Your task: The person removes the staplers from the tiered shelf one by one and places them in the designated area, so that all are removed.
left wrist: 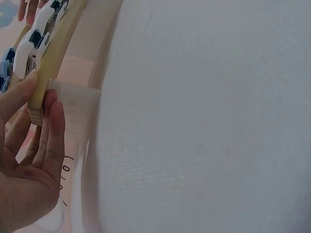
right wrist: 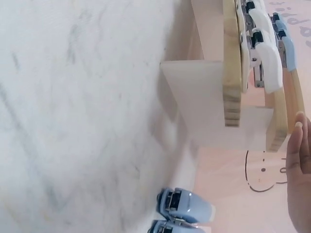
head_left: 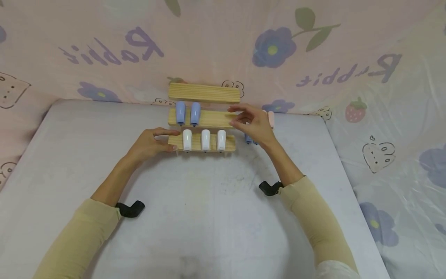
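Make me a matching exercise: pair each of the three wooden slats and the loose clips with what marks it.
1. near slat
2. middle slat
3. far slat
4. loose blue clips

a. bears no clips
b. lie on the table by the right hand
c. carries three white clips, left hand at its end
d. carries two blue clips

Pairs: 1-c, 2-d, 3-a, 4-b

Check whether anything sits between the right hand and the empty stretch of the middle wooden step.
Nothing visible does. The right hand hovers at the right end of the middle wooden step; the two blue clips sit on its left part, away from the hand.
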`<state>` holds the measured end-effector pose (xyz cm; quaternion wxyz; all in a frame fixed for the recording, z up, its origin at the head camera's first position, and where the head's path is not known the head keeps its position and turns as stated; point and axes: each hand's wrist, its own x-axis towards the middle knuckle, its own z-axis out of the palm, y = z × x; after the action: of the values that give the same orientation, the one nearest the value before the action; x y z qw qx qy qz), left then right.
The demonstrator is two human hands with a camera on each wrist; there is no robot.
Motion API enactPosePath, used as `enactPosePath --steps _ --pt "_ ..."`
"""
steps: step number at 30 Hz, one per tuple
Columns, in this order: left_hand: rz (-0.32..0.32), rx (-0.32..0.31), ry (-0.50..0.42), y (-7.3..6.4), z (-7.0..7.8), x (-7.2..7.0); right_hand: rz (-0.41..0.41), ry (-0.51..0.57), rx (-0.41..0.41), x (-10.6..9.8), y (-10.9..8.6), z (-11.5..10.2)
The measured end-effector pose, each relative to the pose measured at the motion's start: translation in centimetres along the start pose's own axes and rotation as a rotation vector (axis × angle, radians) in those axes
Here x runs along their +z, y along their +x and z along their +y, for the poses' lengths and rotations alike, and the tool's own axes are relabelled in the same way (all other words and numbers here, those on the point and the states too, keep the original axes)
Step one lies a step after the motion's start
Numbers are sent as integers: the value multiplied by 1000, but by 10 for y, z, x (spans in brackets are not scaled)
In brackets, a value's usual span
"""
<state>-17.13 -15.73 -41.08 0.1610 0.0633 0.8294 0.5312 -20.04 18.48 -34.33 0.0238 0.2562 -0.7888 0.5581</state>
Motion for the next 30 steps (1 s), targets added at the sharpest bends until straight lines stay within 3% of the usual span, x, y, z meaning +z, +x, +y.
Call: enactPosePath --steps 5,10,17,25,30 --pt "-2 2 -8 1 -1 0 -9 42 -9 5 7 17" --pt "-17 8 -15 1 -1 -1 -41 48 -26 12 12 20" --pt "-15 3 -32 1 -2 0 -65 62 8 23 22 11" --pt "-8 3 -6 2 -2 1 -125 69 51 34 25 -20" --pt "-2 -10 13 3 -2 0 -150 29 57 42 30 -18"
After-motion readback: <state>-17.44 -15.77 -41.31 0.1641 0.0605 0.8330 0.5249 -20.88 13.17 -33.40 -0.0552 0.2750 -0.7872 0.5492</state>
